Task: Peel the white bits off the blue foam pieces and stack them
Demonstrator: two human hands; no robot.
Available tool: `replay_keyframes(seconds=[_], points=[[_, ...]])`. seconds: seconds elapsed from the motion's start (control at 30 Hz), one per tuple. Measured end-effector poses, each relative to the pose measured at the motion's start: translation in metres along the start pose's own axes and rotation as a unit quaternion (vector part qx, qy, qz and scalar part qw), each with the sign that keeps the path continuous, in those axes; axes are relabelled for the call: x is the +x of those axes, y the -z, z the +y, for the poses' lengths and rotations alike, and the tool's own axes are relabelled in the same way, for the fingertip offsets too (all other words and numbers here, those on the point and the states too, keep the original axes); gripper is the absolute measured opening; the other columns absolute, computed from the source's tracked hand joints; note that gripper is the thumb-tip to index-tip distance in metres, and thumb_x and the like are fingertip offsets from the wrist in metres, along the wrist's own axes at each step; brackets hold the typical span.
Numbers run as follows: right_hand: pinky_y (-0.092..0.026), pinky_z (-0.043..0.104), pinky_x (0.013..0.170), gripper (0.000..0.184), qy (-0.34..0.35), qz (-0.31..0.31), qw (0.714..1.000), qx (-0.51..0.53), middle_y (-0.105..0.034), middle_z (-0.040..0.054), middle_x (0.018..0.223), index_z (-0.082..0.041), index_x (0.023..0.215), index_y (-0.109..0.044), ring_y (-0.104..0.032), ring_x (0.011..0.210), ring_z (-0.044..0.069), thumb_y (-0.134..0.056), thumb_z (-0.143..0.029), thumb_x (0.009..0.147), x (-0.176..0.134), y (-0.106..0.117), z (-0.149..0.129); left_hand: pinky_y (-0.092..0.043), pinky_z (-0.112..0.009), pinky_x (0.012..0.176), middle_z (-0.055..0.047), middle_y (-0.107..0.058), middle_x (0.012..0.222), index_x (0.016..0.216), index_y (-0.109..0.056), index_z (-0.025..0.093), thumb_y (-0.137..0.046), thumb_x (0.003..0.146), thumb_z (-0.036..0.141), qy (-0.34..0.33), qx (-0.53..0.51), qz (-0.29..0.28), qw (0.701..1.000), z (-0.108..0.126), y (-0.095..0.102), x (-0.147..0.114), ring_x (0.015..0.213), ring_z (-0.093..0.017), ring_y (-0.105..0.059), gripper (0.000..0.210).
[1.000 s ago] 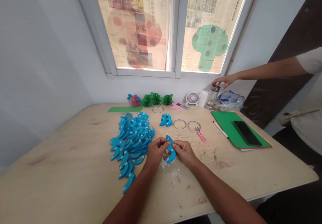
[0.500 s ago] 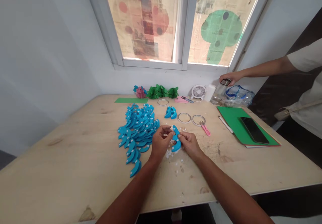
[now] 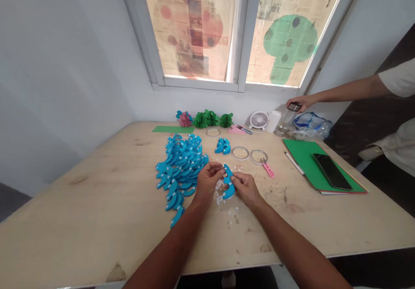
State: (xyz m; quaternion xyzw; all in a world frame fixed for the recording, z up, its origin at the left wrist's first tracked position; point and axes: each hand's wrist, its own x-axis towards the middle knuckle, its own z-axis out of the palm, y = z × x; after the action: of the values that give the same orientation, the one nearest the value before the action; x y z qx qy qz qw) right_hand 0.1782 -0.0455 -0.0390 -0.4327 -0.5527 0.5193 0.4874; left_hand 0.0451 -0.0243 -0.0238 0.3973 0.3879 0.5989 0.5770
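Note:
A curved blue paper piece (image 3: 229, 190) with small white tabs is held above the table between my hands. My right hand (image 3: 245, 187) pinches its right edge between thumb and fingers. At the upper left edge of the same piece, my left hand (image 3: 209, 180) has its thumb and fingertips pressed together; whatever is between them is too small to make out. Left of my hands lies a big heap of similar blue paper pieces (image 3: 183, 161), many with white tabs. A smaller group of blue pieces (image 3: 222, 146) sits beyond my hands. White scraps (image 3: 219, 199) are scattered underneath.
Tape rolls (image 3: 240, 153) and pink-handled snips (image 3: 268, 169) lie beyond my right hand. A phone (image 3: 331, 171) rests on green sheets (image 3: 300, 150). Green paper decorations (image 3: 211, 119) and a fan (image 3: 258, 120) stand at the back. Another person's hand (image 3: 300, 103) grips a bottle (image 3: 285, 122).
The view has shifted slightly, so everything sits a little further right. My hands keep nearly the same hold at the blue piece. The other person's hand stays on the bottle.

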Motion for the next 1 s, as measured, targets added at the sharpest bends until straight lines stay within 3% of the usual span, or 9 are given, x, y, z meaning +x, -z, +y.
replay_keyframes(seconds=[0.17, 0.37, 0.67, 1.0], points=[[-0.037, 0.023, 0.047, 0.034, 0.001, 0.009, 1.0, -0.01, -0.053, -0.0005, 0.054, -0.016, 0.062, -0.059, -0.047, 0.048, 0.012, -0.055, -0.047, 0.075, 0.0002, -0.0003, -0.0001, -0.048, -0.025, 0.06, -0.003, -0.067, 0.072, 0.082, -0.057, 0.015, -0.074, 0.053, 0.027, 0.011, -0.005, -0.024, 1.0, 0.0003, -0.0015, -0.0019, 0.063, -0.014, -0.061, 0.036], [-0.037, 0.023, 0.047, 0.034, -0.003, -0.007, 1.0, -0.009, -0.052, -0.0008, 0.053, -0.016, 0.06, -0.057, -0.046, 0.048, 0.012, -0.054, -0.046, 0.076, -0.0009, -0.0013, -0.0007, -0.048, -0.023, 0.058, -0.001, -0.065, 0.067, 0.08, -0.056, 0.015, -0.074, 0.053, 0.024, -0.005, 0.007, -0.01, 1.0, 0.0008, -0.0034, -0.0039, 0.061, -0.013, -0.061, 0.033], [-0.03, 0.022, 0.046, 0.031, 0.011, -0.004, 0.999, -0.032, -0.046, -0.003, 0.054, -0.015, 0.064, -0.056, -0.04, 0.048, 0.009, -0.055, -0.044, 0.076, -0.0019, 0.0005, -0.0052, -0.045, -0.021, 0.048, 0.0, -0.064, 0.067, 0.081, -0.055, 0.015, -0.075, 0.052, 0.024, 0.035, -0.006, -0.032, 0.999, 0.0014, -0.0016, -0.0044, 0.055, -0.012, -0.058, 0.036], [-0.027, 0.021, 0.044, 0.032, 0.007, 0.014, 1.0, -0.016, -0.043, -0.0038, 0.051, -0.015, 0.063, -0.054, -0.037, 0.046, 0.008, -0.055, -0.045, 0.076, -0.0023, -0.0005, -0.0021, -0.044, -0.021, 0.047, 0.0, -0.065, 0.066, 0.078, -0.056, 0.016, -0.074, 0.054, 0.024, 0.001, 0.012, -0.039, 0.999, -0.0026, -0.0051, -0.0049, 0.055, -0.012, -0.058, 0.031]])
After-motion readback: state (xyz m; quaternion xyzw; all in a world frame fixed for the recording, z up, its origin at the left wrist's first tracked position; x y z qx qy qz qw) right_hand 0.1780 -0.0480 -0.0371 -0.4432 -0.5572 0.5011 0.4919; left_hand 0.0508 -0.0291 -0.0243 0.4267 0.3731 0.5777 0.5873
